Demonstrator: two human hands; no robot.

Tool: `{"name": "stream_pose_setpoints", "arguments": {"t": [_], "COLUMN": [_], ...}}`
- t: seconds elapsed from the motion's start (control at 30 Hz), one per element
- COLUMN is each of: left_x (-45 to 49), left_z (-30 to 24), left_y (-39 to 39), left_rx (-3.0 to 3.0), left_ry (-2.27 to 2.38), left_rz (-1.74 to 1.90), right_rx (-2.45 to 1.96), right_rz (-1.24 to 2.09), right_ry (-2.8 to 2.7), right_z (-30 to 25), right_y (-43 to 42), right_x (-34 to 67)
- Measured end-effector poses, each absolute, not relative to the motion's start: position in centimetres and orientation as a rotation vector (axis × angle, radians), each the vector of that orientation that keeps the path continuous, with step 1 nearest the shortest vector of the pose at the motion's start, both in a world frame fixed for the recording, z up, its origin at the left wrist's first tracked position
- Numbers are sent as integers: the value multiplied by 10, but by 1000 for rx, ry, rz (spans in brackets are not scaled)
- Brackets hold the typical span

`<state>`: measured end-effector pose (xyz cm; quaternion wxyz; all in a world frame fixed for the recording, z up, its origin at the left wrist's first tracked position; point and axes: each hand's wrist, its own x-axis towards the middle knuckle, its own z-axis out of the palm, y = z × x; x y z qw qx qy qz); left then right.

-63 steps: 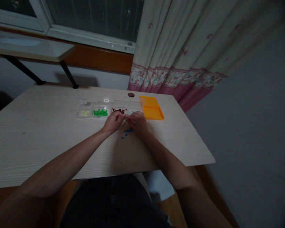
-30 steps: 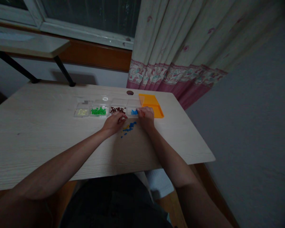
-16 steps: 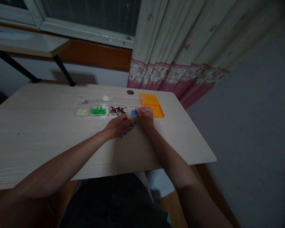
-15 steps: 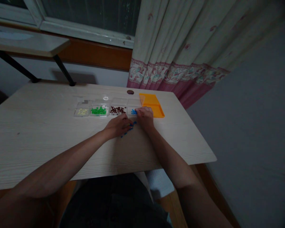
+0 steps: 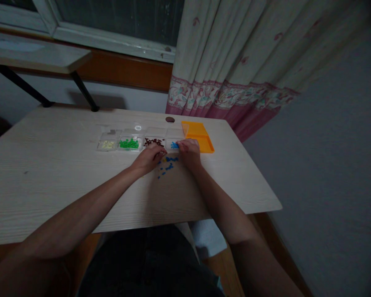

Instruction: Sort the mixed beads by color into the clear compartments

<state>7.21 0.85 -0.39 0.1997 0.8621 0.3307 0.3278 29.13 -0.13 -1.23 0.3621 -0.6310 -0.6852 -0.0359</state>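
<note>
My left hand [image 5: 150, 157] is closed in a pinch at the front edge of the clear box of dark brown pieces [image 5: 153, 142]; whatever sits between its fingertips is too small to name. Over the right side of the clear box with light blue pieces [image 5: 174, 145] rests my right hand [image 5: 189, 152], its fingers drawn together and their tips partly hidden. Loose blue pieces [image 5: 169, 166] lie scattered on the table between my hands, with a few yellow bits among them by the left fingers.
Further left in the row stand clear boxes of green pieces [image 5: 129, 143] and cream pieces [image 5: 108, 144], lids folded back. An open orange case [image 5: 204, 142] lies right of my right hand. A raised shelf [image 5: 49, 57] stands at the back left of the table [image 5: 64, 185].
My left hand has lifted away from the loose blue pieces and moved up and left toward the brown pieces, uncovering more of the scattered ones. My right hand has hardly moved.
</note>
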Motion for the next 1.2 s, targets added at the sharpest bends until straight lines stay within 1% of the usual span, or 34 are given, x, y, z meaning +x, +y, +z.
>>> {"name": "stream_pose_setpoints", "arguments": {"t": [0.07,0.13,0.33,0.5,0.83,1.03,1.2], "left_x": [62,52,38,40,46,47,48], "left_z": [0,5,10,5,-2,-7,-9], "left_y": [12,13,14,13,10,20,22], "left_rx": [2405,2413,2525,2583,2580,2265,2183], "left_ry": [961,973,750,784,939,973,983], "left_rz": [921,844,567,518,623,878,903], "right_rx": [-1604,-1584,-1587,-1573,-1518,-1274,-1320], "right_rz": [-81,-71,-32,-23,-91,57,61], "right_ry": [-1755,-1740,-1710,-1706,-1770,-2176,-2166], "right_z": [-13,-12,-10,-8,-7,5,8], "right_y": [-1,-1,-2,-3,-9,-26,-32], "right_x": [292,293,296,298,291,269,255]}}
